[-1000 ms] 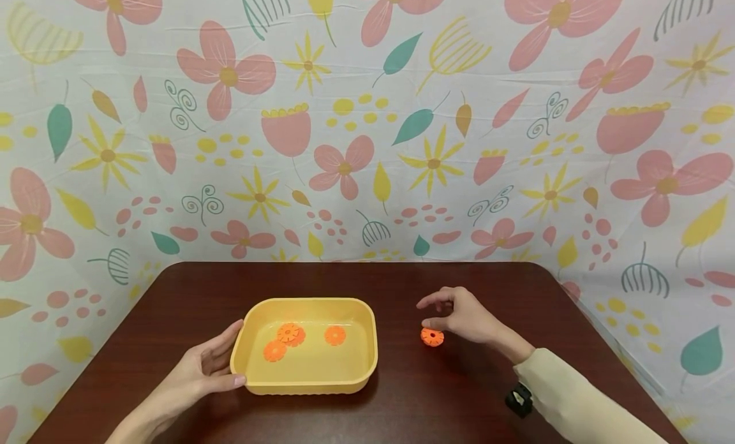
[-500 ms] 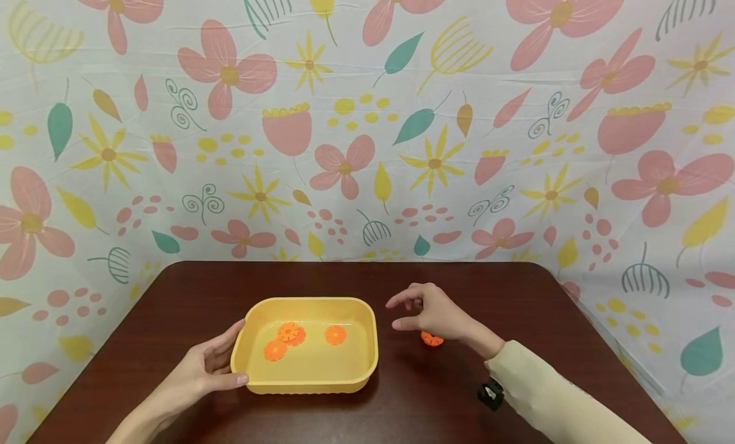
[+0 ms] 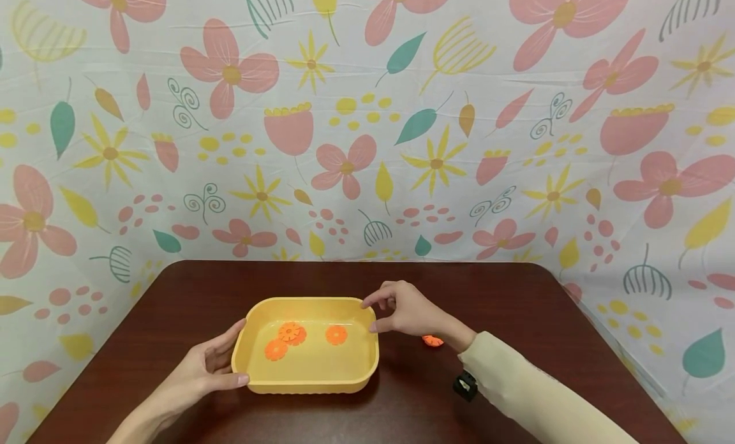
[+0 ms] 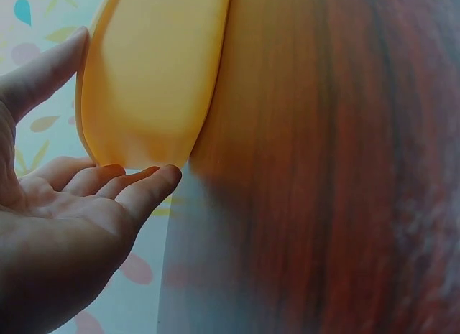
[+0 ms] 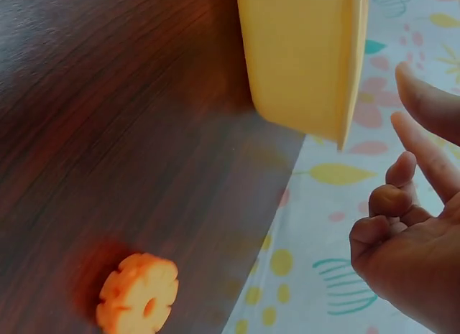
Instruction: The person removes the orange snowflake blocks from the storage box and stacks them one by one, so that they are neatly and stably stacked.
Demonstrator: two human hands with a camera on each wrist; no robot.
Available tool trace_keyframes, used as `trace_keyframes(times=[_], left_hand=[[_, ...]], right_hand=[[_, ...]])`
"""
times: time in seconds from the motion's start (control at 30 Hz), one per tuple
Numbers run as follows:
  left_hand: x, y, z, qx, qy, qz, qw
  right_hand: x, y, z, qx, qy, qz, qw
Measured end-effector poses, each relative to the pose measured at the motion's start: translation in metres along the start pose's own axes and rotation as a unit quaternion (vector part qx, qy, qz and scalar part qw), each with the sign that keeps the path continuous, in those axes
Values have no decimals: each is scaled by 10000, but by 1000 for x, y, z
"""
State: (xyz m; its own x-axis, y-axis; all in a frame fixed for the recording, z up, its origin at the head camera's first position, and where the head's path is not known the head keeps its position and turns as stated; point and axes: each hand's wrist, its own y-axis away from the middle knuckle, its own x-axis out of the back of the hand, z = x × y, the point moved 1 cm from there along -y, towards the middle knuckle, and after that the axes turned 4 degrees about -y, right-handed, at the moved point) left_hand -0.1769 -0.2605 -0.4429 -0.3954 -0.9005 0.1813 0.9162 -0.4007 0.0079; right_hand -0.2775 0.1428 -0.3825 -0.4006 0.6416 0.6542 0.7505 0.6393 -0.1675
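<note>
A yellow plastic basin [image 3: 310, 367] stands on the dark table, with several orange notched discs [image 3: 336, 335] lying flat inside. My left hand [image 3: 201, 370] holds the basin's left end, thumb at one corner and fingers against the wall. In the left wrist view, fingertips [image 4: 169, 174] touch the basin's end wall. My right hand [image 3: 408, 310] is over the right rim with nothing in it; thumb and index finger are spread, the other fingers bent. The right wrist view shows a gap between it and the basin [image 5: 305, 61].
More orange notched discs [image 5: 140, 294], seemingly stacked, lie on the table right of the basin, partly behind my right wrist in the head view. A flower-printed cloth [image 3: 344, 170] hangs behind the table's [image 3: 459, 275] far edge. A black device [image 3: 465, 385] sits at the right sleeve.
My right hand has moved left, away from the orange discs on the table to the basin's right rim. The left hand and basin stay in place.
</note>
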Motion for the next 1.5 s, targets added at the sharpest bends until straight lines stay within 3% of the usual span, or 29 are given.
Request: trace_keyframes(times=[0.37, 0.7, 1.0, 1.23, 1.5], left_hand=[[1, -1, -1, 43, 4, 34, 10000], [-1, 0, 0, 214, 115, 38, 9997], [-1, 2, 2, -112, 103, -35, 9999], [-1, 1, 1, 158, 176, 31, 9997], [-1, 0, 1, 93, 79, 71, 9999]], right_hand=[[-18, -22, -9, 469, 153, -634, 9968], [-27, -36, -11, 454, 259, -981, 9938], [-37, -47, -12, 474, 546, -1219, 9899], [-47, -57, -15, 239, 1155, -1349, 9838], [-57, -62, -14, -101, 1246, -1458, 9814]])
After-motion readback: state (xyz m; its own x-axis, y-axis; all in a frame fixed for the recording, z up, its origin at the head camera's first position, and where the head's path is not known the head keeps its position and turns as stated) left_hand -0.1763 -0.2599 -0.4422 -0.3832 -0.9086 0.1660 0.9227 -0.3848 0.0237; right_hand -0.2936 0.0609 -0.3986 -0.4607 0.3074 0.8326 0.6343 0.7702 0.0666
